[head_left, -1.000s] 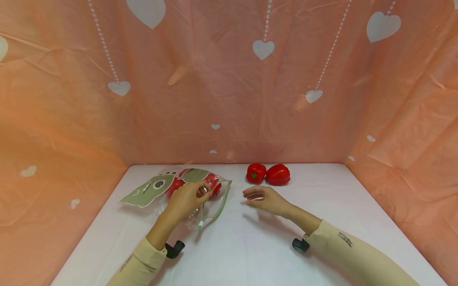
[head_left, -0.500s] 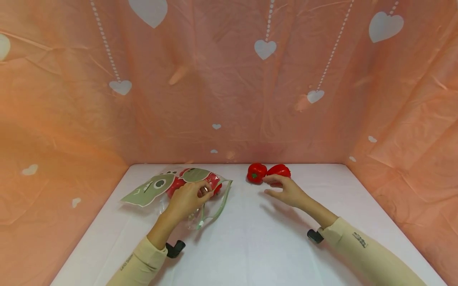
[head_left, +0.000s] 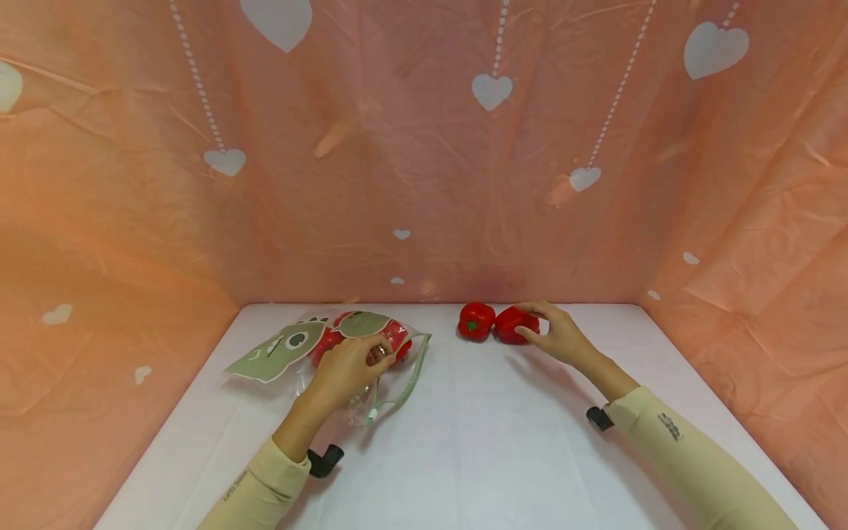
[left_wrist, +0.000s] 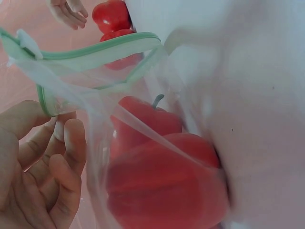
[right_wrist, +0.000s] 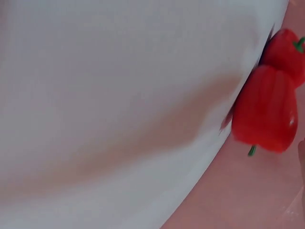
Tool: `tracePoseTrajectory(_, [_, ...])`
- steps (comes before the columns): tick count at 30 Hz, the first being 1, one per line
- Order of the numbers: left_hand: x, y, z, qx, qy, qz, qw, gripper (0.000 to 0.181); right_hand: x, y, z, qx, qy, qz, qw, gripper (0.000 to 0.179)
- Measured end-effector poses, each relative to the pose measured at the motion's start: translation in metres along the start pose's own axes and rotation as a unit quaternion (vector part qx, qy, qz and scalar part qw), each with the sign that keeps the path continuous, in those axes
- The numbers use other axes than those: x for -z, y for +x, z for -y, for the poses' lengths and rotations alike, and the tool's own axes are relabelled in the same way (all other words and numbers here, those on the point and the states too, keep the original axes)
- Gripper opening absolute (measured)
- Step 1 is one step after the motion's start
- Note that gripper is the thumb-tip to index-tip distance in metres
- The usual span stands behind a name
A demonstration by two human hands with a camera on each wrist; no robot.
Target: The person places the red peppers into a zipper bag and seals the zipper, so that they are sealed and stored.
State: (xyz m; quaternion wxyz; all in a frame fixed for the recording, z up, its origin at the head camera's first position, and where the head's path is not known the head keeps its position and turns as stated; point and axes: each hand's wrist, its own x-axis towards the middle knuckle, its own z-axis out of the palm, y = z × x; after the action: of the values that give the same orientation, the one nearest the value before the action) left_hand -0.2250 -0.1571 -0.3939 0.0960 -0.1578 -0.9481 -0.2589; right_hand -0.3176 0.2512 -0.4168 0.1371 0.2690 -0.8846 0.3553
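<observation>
Left hand (head_left: 351, 368) pinching, right hand (head_left: 553, 333) parted.
The left arm (head_left: 294, 430) slants inward from the lower left, its hand's fingers (left_wrist: 74, 136) curled; the right arm (head_left: 606, 375) slants inward from the lower right, its hand bent in a loose C, thumb and fingertips apart.

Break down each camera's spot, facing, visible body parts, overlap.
Head: worn on head, facing forward and down at the table; left hand, right hand, sleeves visible.
Left wrist: worn there, facing the clear bag and red peppers inside; left hand at left, right hand at top.
Right wrist: worn there, facing a loose pepper and its neighbor; apparent hand sliver at right edge.
Shared: both wrist views show that loose pair.
</observation>
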Motion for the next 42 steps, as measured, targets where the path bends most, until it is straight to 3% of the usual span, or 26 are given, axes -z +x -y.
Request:
tracePoseTrajectory(12, [0.001, 0.001, 0.0, 0.001, -0.002, 0.003, 1.0, 0.009, 0.011, 0.015, -0.019, -0.047, -0.011, 0.057, 0.9972, 0.065])
tracePoseTrajectory(26, [0.0, -0.001, -0.001, 0.001, -0.007, 0.005, 1.0, 0.009, 0.01, 0.02, -0.029, -0.144, -0.008, 0.131, 0.9808, 0.089])
tracePoseTrajectory(35, [-0.001, 0.0, 0.0, -0.002, -0.003, 0.008, 1.0, 0.008, 0.007, 0.019, -0.035, -0.174, -0.001, 0.153, 0.9728, 0.092])
tracePoseTrajectory(42, [-0.001, 0.002, 0.001, 0.001, 0.0, 0.008, 1.0, 0.008, 0.01, 0.018, -0.035, -0.17, 0.011, 0.154, 0.9732, 0.085])
